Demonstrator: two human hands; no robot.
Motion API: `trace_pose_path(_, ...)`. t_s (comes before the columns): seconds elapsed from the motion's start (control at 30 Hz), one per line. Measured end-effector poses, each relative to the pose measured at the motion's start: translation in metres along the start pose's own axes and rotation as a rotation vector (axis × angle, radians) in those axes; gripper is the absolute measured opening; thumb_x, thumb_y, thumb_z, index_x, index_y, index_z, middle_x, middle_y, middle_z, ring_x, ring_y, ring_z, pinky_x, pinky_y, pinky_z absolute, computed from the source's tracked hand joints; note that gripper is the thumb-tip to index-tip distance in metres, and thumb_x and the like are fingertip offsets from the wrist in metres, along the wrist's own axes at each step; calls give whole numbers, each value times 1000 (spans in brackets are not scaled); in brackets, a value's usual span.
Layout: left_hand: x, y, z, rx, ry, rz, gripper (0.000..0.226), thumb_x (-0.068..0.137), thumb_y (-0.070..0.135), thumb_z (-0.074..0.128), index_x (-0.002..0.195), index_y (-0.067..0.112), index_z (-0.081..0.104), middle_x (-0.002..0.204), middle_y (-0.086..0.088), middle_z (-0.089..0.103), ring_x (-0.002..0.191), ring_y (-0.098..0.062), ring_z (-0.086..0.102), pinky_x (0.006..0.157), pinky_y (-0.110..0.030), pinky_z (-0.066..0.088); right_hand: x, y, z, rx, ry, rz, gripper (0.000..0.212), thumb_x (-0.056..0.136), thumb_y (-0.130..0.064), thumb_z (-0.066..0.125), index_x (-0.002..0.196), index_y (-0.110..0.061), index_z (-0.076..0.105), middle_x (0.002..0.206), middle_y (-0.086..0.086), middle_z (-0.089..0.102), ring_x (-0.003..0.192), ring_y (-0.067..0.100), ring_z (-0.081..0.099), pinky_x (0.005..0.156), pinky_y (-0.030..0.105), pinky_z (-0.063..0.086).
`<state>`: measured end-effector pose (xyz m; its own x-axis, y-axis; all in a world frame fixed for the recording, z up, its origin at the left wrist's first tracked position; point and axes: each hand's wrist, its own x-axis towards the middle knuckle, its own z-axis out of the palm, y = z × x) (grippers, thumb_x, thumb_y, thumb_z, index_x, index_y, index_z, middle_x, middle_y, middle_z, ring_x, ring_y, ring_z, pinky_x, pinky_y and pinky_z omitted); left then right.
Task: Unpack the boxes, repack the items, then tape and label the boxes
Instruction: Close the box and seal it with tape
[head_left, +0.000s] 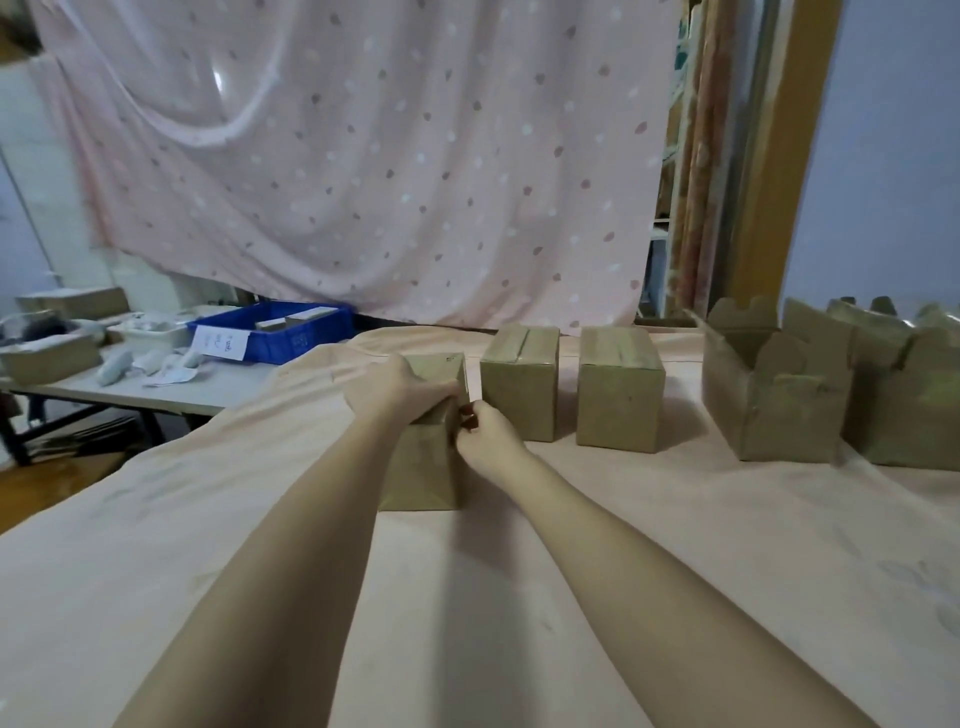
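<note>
While both hands are working at the nearest box, which is standing on the pink-covered worktop at the left end of a row, the left hand is lying over its top near edge with fingers curling onto the cardboard, steadying it. The right hand is pinching a pale strip, judged to be tape or label backing, that is rising beside the box's right upper corner. Two sealed boxes are standing just beside it to the right, and open cartons are sitting further right, well apart. A blue bin is resting on a side table behind. Judged from its look, the box is light and stiff but dentable at the flaps, so holding is best done flat across the top and along the edges; the strip is thin, floppy and probably sticky, best pinched at its free end.
</note>
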<state>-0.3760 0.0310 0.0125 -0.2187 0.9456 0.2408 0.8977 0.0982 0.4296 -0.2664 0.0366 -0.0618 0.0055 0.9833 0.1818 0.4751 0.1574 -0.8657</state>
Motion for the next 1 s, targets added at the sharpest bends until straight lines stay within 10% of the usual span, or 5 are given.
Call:
trace_pose_path(0.3, 15, -15, 15, -208, 121, -51, 79, 86, 65, 43, 141, 7, 36, 136, -12, 47, 123, -33, 46, 98, -43, 39, -12, 23, 3, 269, -9, -87, 23, 91, 2, 49, 109, -7, 59, 92, -6, 57, 81, 2, 53, 68, 2, 41)
trace_pose_path(0.5, -55, -56, 44, -302, 238, -3, 108, 74, 68, 59, 149, 8, 10, 147, -10, 25, 130, -31, 39, 97, -47, 41, -30, 26, 6, 245, -65, -49, 23, 88, -11, 60, 112, -14, 61, 100, 0, 65, 96, 16, 61, 86, 28, 52)
trace_pose_path(0.63, -61, -57, 55, -306, 195, 50, 122, 70, 64, 68, 150, 10, -6, 145, -10, 24, 128, -31, 41, 90, -47, 45, -27, 19, 12, 208, -34, -28, 25, 90, -12, 60, 115, -9, 59, 95, -1, 61, 84, 8, 56, 71, 9, 46)
trace_pose_path(0.73, -49, -50, 57, -335, 222, 33, 122, 70, 56, 74, 150, 6, -4, 141, -16, 27, 125, -35, 41, 89, -47, 45, -24, 15, 13, 127, -39, -40, 31, 89, -12, 58, 120, -9, 58, 99, -2, 59, 95, 15, 57, 81, 24, 50)
trace_pose_path(1.0, -2, -42, 70, -341, 202, 57, 121, 67, 55, 76, 150, 6, 2, 132, -17, 32, 117, -39, 45, 87, -45, 44, 23, -9, -13, -822, 635, -225, 46, 85, -27, 63, 126, -13, 49, 137, 14, 43, 125, 30, 43, 96, 37, 38)
